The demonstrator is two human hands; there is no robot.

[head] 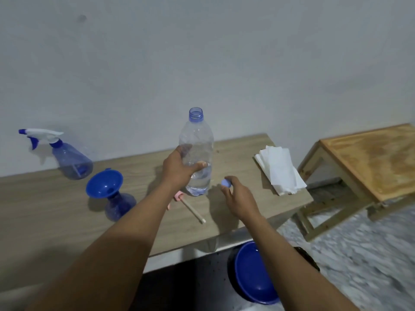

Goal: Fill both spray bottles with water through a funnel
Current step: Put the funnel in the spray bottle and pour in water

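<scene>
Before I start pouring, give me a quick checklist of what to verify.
1. Uncapped water bottle: ok, cap is in the right hand.
2. Grip of left hand on the water bottle: ok.
3. Seating of funnel in the open spray bottle: ok.
4. Opening of far spray bottle: not ok, trigger head on.
5. Enough water: cannot tell, only the bottom is filled.
6. Reach to paper towels: ok.

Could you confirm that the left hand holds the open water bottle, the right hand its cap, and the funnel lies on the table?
Not quite: the head view shows the funnel standing in the neck of a spray bottle, not lying on the table. The left hand does hold the open water bottle, the right hand its cap.
</scene>
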